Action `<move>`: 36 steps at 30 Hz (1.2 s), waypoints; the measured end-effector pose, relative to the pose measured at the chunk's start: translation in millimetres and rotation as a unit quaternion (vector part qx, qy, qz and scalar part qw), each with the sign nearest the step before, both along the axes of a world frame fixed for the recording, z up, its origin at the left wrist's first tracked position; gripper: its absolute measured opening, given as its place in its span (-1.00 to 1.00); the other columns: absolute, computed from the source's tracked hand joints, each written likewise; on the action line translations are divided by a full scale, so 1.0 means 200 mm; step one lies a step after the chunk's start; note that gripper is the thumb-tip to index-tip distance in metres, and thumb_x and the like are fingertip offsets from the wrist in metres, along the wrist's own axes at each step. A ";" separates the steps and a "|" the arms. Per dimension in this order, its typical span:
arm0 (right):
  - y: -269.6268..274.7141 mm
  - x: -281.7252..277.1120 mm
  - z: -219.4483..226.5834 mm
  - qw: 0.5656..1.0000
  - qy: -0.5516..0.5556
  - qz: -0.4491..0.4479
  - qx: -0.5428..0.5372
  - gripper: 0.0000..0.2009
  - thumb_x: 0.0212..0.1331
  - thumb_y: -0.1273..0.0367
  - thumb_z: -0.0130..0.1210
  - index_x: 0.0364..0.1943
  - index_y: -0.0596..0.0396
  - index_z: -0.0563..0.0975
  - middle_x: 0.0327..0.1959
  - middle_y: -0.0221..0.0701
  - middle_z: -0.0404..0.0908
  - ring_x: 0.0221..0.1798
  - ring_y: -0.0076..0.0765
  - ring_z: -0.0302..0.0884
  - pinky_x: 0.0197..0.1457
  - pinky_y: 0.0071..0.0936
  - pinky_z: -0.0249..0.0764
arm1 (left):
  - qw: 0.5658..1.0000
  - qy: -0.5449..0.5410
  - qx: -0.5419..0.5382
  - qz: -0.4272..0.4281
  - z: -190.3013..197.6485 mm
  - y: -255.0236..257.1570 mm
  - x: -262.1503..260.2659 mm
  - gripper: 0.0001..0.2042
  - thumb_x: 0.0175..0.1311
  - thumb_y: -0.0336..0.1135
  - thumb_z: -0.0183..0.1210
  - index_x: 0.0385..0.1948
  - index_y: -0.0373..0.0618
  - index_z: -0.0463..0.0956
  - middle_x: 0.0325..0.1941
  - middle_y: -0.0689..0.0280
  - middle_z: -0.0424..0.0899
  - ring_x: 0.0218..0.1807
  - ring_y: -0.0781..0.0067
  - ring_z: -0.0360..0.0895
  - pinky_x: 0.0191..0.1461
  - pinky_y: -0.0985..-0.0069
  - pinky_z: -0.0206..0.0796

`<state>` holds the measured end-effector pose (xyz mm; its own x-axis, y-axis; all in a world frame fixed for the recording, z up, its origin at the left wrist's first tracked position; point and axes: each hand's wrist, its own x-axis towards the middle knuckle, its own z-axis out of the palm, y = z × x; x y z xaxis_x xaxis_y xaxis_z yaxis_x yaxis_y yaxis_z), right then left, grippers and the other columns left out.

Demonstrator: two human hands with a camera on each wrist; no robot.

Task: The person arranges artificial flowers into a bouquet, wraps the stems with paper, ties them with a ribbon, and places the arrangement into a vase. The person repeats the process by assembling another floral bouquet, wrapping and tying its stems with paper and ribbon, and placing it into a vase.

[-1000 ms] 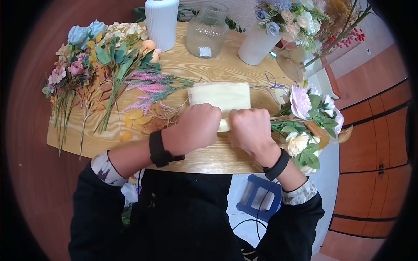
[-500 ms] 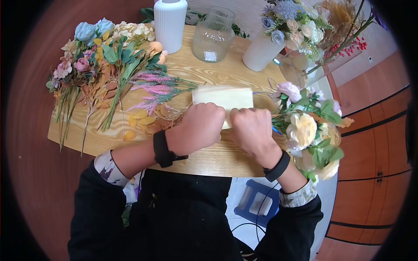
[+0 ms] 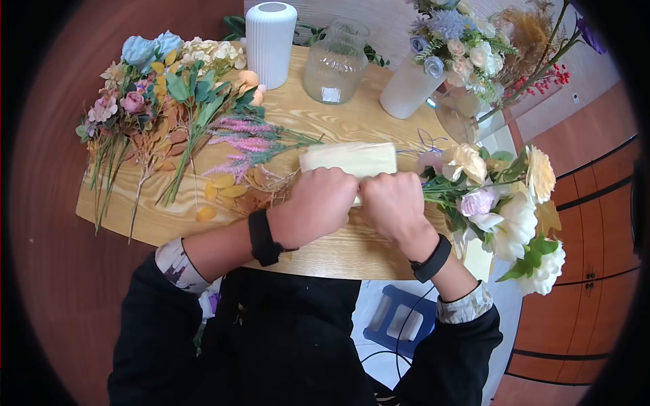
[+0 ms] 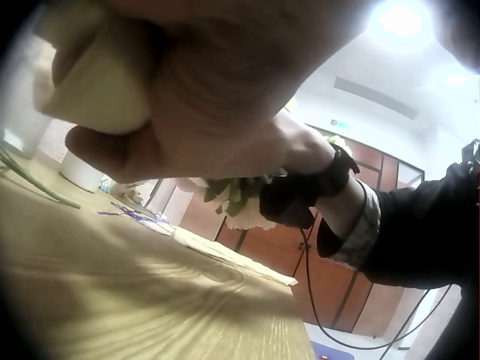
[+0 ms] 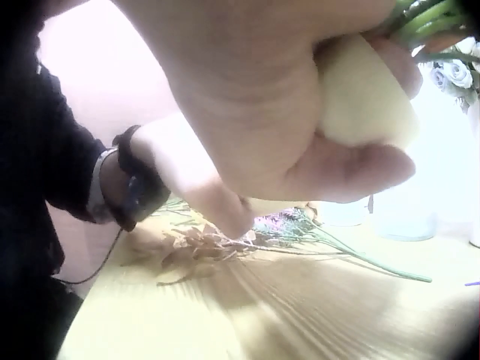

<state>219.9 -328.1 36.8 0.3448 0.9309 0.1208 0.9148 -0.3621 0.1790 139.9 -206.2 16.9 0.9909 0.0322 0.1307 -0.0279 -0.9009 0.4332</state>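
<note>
Side by side near the table's front edge, my left hand (image 3: pixel 321 203) and right hand (image 3: pixel 393 206) grip a pale yellow wrapping sheet (image 3: pixel 349 157) with curled fingers. Its upper part stands up behind the knuckles. In the right wrist view the sheet (image 5: pixel 367 97) curves inside my right hand, with green stems (image 5: pixel 431 19) coming out beside it. These lead to a bouquet (image 3: pixel 501 210) of cream, white and lilac flowers that sticks out to the right, beyond the table edge. The left wrist view shows the sheet (image 4: pixel 105 82) bent round within my left hand's fingers.
Loose artificial flowers and leaf stems (image 3: pixel 176 115) cover the table's left side. Behind stand a white ribbed vase (image 3: pixel 271 47), a glass vase (image 3: pixel 335 64) and a filled white vase (image 3: pixel 406 88). Another pale sheet (image 3: pixel 477 260) lies by the right edge; a blue stool (image 3: pixel 399 321) is below.
The bouquet has turned about its stems, so different blooms face up, and its heads now reach farther right. Both hands keep their grip close together; the left has shifted slightly right.
</note>
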 end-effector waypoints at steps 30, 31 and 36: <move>-0.02 -0.04 0.00 0.999 0.009 -0.017 -0.026 -0.95 -0.23 0.45 0.05 -0.68 0.13 0.48 -0.65 -0.25 0.52 -0.53 -0.25 0.54 -0.51 -0.40 0.42 | 0.999 0.036 -0.009 -0.013 -0.02 0.00 0.02 -0.86 -0.30 -0.46 0.15 -0.61 -0.29 0.53 -0.57 -0.01 0.53 -0.46 0.00 0.53 -0.38 0.20 0.36; -0.03 -0.04 -0.01 1.000 0.003 -0.002 0.008 -0.94 -0.23 0.44 0.05 -0.67 0.13 0.49 -0.64 -0.25 0.53 -0.52 -0.26 0.55 -0.51 -0.40 0.41 | 0.997 0.052 -0.049 -0.016 -0.04 0.01 0.02 -0.85 -0.31 -0.46 0.15 -0.61 -0.29 0.53 -0.57 -0.01 0.53 -0.47 0.00 0.53 -0.38 0.21 0.36; -0.03 -0.04 -0.01 0.995 -0.084 0.031 0.034 -0.93 -0.24 0.41 0.05 -0.67 0.11 0.49 -0.64 -0.25 0.53 -0.51 -0.30 0.55 -0.53 -0.44 0.39 | 0.954 0.233 -0.175 -0.075 -0.04 0.04 0.07 -0.84 -0.34 -0.49 0.14 -0.60 -0.30 0.52 -0.62 0.00 0.53 -0.48 -0.04 0.51 -0.39 0.23 0.35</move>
